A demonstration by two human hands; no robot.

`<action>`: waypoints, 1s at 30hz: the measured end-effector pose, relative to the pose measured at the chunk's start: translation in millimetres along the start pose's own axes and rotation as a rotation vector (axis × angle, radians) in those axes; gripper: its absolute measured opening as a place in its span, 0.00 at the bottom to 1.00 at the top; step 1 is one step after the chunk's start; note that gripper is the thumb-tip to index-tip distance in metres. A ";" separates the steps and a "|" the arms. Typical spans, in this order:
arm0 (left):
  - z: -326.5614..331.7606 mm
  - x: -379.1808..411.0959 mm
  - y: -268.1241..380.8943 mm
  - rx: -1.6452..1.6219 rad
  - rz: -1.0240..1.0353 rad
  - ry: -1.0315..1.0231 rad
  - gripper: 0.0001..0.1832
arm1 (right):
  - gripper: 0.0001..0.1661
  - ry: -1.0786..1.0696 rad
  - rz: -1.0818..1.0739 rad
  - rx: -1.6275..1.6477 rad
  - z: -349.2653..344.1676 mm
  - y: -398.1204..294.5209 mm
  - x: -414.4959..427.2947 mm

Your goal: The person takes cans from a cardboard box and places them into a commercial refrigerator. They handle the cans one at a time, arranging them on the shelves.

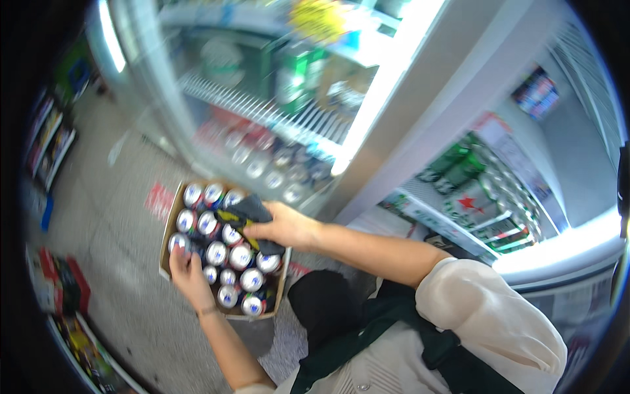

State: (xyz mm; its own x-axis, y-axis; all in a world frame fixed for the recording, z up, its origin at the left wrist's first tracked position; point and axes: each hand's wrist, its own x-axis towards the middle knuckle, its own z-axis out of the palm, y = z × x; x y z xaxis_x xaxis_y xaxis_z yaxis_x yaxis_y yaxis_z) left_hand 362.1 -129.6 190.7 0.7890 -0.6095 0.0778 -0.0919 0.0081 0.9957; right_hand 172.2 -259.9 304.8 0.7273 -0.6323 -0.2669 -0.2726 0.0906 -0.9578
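Note:
An open cardboard box [167, 268] full of upright drink cans stands before me, their pale metal tops facing up. At the box's left side, the fingers and thumb of my left hand [189, 283] are closed around the upper end of one can [178, 241]. My right hand [283, 226] grips a dark grey cloth [251, 209] with yellow-and-black parts, held over the cans at the box's right side. The cloth and hand hide some of the cans under them.
Beyond the box is a lit glass-fronted drinks cooler [261, 118] with wire shelves. At right, another cooler section holds green cans [472, 197]. A metal post [393, 128] divides them. Goods displays [49, 138] line the left side of the grey floor [118, 231].

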 end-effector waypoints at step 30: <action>434.9 -129.6 404.9 0.058 0.697 -0.326 0.37 | 0.17 0.845 -0.843 0.487 -274.8 -123.1 -323.0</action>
State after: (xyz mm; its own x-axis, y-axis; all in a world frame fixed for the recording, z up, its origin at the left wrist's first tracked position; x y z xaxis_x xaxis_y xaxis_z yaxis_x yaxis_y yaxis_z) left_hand -41.6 -392.1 562.1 0.3193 -0.6814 0.6586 -0.5405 0.4399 0.7172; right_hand -202.3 -278.2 538.3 -0.1095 -0.9035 0.4144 0.4604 -0.4156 -0.7844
